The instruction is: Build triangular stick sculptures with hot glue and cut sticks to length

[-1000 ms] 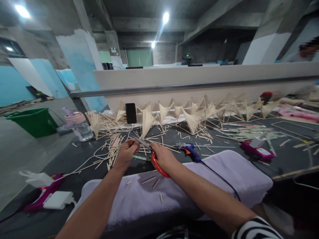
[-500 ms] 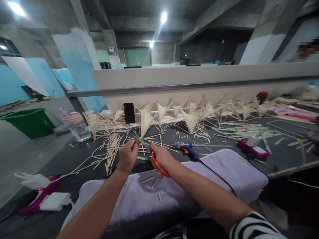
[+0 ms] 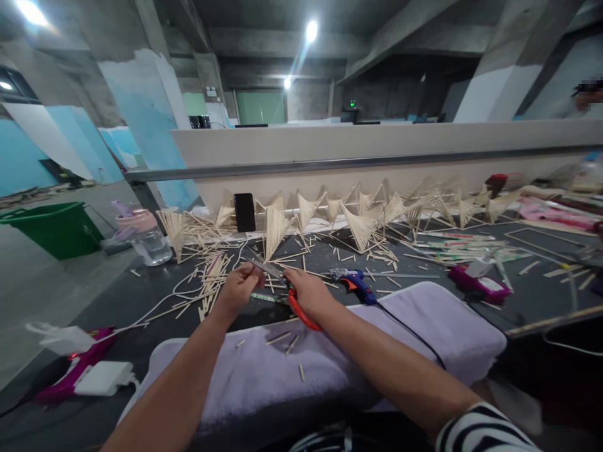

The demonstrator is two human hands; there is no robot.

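My right hand [image 3: 308,294] is closed round the red-handled scissors [image 3: 302,314], whose metal blades point up and left. Close to the blade tips, my left hand [image 3: 239,290] is pinched shut; what sits between its fingertips is too small to make out. Under the hands lie a green patterned strip [image 3: 266,297] and many thin wooden sticks [image 3: 214,276]. Just beyond the blades stands a fan-shaped stick structure [image 3: 276,231]. Short cut pieces of stick [image 3: 277,339] rest on the lilac cloth [image 3: 400,333] nearest me.
A blue glue gun [image 3: 358,285] lies right of my hands, its cord crossing the cloth. A black phone [image 3: 244,212] stands among the stick structures. Left are a water bottle [image 3: 148,238], a purple power strip [image 3: 70,376] and a green bin [image 3: 56,232]. Another purple strip [image 3: 480,284] lies right.
My left hand has shifted slightly left and turned, its fingers now flatter beside the blades. The scissors stay in my right hand, almost in the same place.
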